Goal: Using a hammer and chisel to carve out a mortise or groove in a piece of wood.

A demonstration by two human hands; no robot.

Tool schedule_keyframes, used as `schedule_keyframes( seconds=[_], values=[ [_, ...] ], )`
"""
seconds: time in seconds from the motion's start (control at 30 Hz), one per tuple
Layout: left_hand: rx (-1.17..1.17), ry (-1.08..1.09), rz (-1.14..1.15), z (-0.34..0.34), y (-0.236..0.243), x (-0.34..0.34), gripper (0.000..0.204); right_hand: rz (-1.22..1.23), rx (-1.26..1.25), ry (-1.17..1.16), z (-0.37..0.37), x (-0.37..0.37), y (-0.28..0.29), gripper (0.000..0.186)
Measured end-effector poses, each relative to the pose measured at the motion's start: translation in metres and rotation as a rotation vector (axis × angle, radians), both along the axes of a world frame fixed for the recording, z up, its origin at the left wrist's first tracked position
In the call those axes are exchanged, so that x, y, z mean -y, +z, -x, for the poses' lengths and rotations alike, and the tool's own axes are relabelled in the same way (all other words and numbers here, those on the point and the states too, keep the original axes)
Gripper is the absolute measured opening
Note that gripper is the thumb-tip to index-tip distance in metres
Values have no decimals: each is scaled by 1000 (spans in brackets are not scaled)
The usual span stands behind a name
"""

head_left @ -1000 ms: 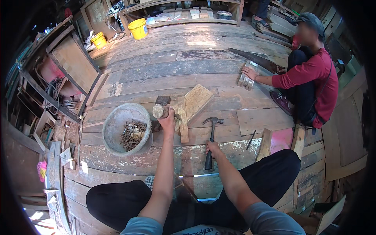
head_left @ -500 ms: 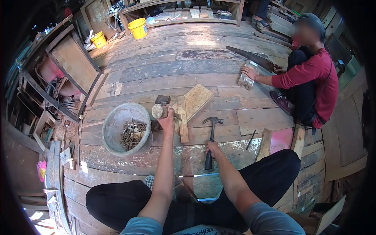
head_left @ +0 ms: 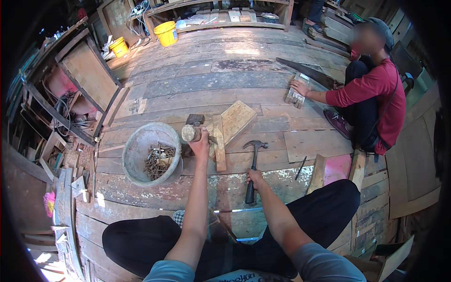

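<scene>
My left hand (head_left: 201, 144) is closed round a thick wooden piece with a pale rounded end (head_left: 189, 133), just right of the bucket. A dark block (head_left: 195, 119) lies beyond it. Right beside that hand, a narrow wooden strip (head_left: 219, 148) meets a wider board (head_left: 238, 121) lying at a slant. My right hand (head_left: 255, 179) grips a claw hammer (head_left: 255, 159) by its black handle, the head pointing away from me. The grey bucket (head_left: 131, 160) holds many rusty nails (head_left: 159, 162).
At the right a person in a red top (head_left: 371, 84) squats, one hand on a wood block (head_left: 296, 96), with a handsaw (head_left: 305, 71). A thin dark rod (head_left: 301, 168) lies right of the hammer. Yellow buckets (head_left: 165, 35) stand far back; a wooden frame (head_left: 89, 70) stands left.
The other person's saw has shifted back toward them, to the right. My hands, the hammer and the wooden piece stay almost still.
</scene>
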State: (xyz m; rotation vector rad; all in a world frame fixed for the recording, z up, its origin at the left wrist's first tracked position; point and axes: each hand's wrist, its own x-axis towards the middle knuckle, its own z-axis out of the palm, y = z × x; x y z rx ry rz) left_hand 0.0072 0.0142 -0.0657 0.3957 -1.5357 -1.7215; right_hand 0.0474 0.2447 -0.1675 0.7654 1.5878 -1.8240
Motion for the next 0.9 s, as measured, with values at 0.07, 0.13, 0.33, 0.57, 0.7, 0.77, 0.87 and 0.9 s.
schedule_keyframes(
  seconds=[0.07,0.13,0.33,0.57,0.7,0.77,0.87,0.9],
  values=[
    [3,3,-1,2,-6,8,18,8,-2,3,0,4,1,15],
    [8,-2,-6,3,-9,8,18,10,-1,-2,0,3,0,15],
    [-35,44,-2,3,-10,10,19,18,-16,-2,-2,6,7,16],
    [13,2,11,1,-3,7,22,5,-3,2,0,1,-1,17],
    [-62,78,25,4,-11,16,19,22,0,10,0,8,2,17],
    [-28,36,-17,0,-3,6,19,16,1,4,1,1,-3,17],
    [3,-15,-50,-4,5,2,19,3,-4,5,1,-2,-6,17],
    [3,-31,-48,-4,6,2,19,-9,-7,3,2,-2,-6,17]
  ],
)
